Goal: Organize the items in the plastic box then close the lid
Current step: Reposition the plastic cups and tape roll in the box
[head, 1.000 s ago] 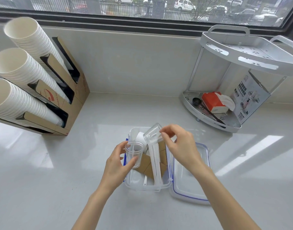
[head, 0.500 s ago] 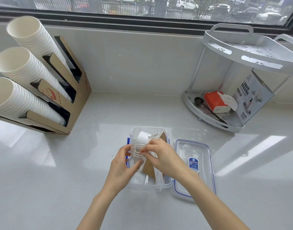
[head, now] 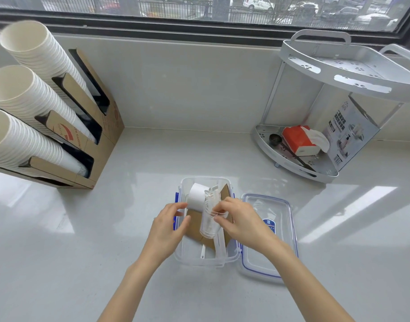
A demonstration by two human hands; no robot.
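A clear plastic box with blue side clips stands open on the counter in front of me. Its clear lid with a blue seal lies flat to the box's right. My right hand pinches the rim of stacked clear plastic cups, tilted over the box. My left hand hovers over the box's left edge, fingers apart, close to a white paper cup lying inside. Brown cardboard sleeves and a white plastic strip also lie in the box.
A cardboard dispenser with three stacks of white paper cups stands at the left. A white corner rack at the back right holds a tissue pack, a black spoon and a printed carton.
The two clear cups, one in each hand a second ago, are now nested into one stack held by my right hand over the box. My left hand has let go.
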